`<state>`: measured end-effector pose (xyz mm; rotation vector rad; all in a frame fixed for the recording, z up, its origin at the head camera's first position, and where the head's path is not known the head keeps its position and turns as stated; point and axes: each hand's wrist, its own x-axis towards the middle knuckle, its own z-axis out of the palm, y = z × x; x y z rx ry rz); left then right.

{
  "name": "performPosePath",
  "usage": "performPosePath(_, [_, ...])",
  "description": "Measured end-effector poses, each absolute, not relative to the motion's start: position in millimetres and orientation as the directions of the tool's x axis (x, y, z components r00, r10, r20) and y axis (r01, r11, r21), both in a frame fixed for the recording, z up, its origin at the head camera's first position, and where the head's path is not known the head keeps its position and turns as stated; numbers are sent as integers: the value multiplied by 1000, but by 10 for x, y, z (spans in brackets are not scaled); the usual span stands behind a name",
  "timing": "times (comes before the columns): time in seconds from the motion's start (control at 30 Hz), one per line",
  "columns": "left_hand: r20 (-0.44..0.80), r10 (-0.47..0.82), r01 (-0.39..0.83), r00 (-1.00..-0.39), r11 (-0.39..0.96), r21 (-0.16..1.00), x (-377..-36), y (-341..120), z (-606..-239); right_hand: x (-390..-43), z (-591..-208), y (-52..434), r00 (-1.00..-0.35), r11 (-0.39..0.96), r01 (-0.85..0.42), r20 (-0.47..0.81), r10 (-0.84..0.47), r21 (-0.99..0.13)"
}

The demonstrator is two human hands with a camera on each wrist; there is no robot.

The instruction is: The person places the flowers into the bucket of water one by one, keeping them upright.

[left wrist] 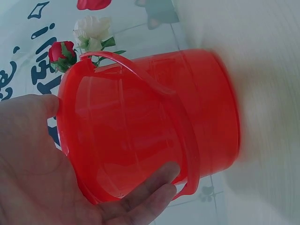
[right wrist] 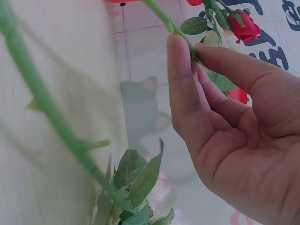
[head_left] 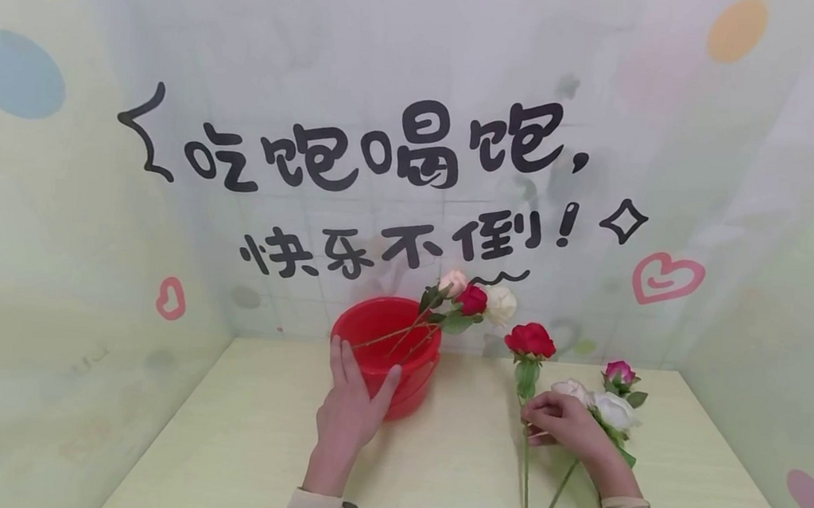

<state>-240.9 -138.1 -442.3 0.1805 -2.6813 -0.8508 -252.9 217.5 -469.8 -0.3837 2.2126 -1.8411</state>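
I've got the left hand [head_left: 352, 409] resting straight-fingered on the red bucket [head_left: 414, 390]; right of the bucket, the right hand [head_left: 566, 422] pinches a red flower [head_left: 531, 341] by its stem. Black lettering [head_left: 426, 148] behind the bucket: "吃饱喝饱,快乐不倒!"

The bucket [head_left: 406, 393] stands on the table [head_left: 235, 432] before the backdrop [head_left: 323, 40], three flowers [head_left: 473, 300] leaning right inside it. Right of it is the rose [head_left: 531, 340] in my right hand [head_left: 566, 426]; farther right are other flowers [head_left: 615, 411].

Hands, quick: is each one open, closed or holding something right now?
Left hand: open, spread against the red bucket.
Right hand: closed, pinching the stem of the bigger red flower.
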Motion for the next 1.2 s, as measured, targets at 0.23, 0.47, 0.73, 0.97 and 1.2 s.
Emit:
performPosePath(0.23, [264, -219, -28, -940, 817, 576, -2405, -1393, -4420, -2565, -4604, 2128, -962, 120, -83, 48, -268, -989])
performPosePath(0.47, [264, -210, -18, -942, 812, 583, -2445, -1362, -4445, -2539, -4488, 2124, -990, 70, -71, 62, -125, -995])
performPosePath(0.73, [268, -211, -20, -940, 819, 574, -2431, -1362, -4471, -2496, -4296, 2105, -988, 72, -147, 143, -61, -987])
performPosePath(0.97, [265, -221, -26, -939, 812, 582, -2402, -1386, -4478, -2581, -4016, 2039, -983, 62, -186, 186, -10, -981])
performPosePath(1.2, [284, -219, -17, -934, 817, 576, -2417, -1403, -4473, -2724, -3687, 1900, -960, -42, -277, 274, 59, -960])
